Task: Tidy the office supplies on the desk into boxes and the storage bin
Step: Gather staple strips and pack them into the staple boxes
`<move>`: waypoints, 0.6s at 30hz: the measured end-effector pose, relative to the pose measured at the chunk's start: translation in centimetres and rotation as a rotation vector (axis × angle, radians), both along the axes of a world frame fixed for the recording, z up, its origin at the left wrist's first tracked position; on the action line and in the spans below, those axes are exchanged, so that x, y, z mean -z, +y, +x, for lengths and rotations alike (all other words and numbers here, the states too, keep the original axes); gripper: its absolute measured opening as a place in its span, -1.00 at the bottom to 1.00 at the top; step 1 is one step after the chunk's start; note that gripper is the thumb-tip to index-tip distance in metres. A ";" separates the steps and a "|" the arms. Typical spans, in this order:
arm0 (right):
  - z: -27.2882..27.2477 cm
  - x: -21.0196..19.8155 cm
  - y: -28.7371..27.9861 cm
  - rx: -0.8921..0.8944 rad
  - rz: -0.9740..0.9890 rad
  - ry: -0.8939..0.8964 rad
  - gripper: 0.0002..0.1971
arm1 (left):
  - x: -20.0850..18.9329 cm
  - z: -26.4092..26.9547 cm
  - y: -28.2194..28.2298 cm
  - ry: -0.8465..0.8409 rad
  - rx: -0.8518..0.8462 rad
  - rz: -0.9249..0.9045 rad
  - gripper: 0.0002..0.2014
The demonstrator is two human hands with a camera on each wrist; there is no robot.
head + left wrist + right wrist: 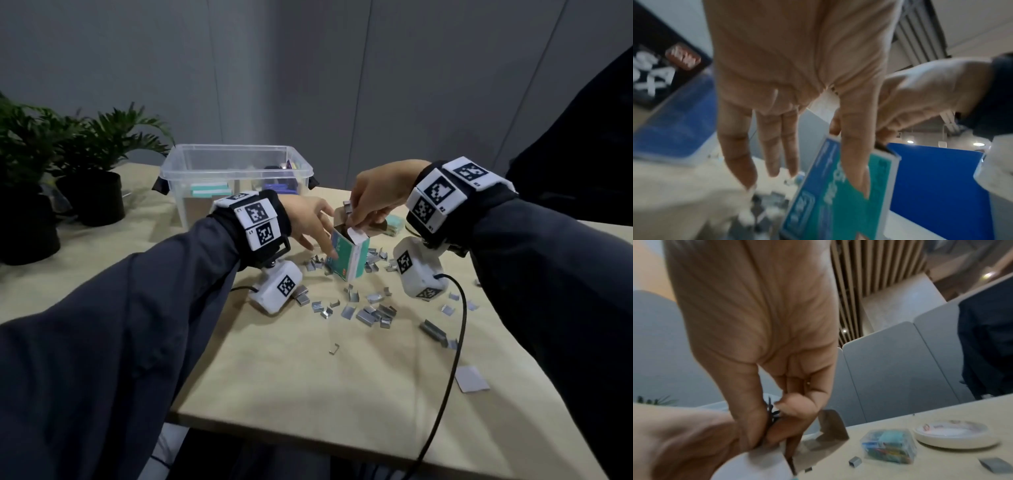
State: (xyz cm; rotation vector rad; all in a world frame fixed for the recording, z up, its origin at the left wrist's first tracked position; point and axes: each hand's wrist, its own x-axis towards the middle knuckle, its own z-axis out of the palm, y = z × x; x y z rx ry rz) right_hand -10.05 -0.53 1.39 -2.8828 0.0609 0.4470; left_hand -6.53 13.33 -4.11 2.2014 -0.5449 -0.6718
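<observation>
Our left hand (pixel 310 219) grips the box (pixel 347 255) upright mid-counter (pixel 308 377); right fingers (pixel 363 214) pinch staples (pixel 348 206) over its open top; loose staples surround it, near edge bare.

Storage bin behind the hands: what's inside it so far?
Through the clear storage bin wall: teal-and-white boxes stacked at left, dark blue items and something dark at right. The left hand's wristband covers the front of the floor, so anything there is hidden.
</observation>
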 end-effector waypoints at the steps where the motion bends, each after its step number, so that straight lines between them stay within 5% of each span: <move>1: 0.2 0.1 0.1 0.005 -0.025 -0.025 -0.63 | 0.3 0.1 -0.2 0.013 0.005 -0.032 -0.31; 10: -0.5 0.3 1.1 -0.105 -0.194 0.005 -0.63 | 0.7 0.1 -0.1 0.012 0.131 -0.002 -0.64; 18: -3.0 0.5 -0.9 -0.105 -0.373 -0.266 -0.72 | 0.6 -0.8 -0.7 -0.196 0.162 0.055 -0.71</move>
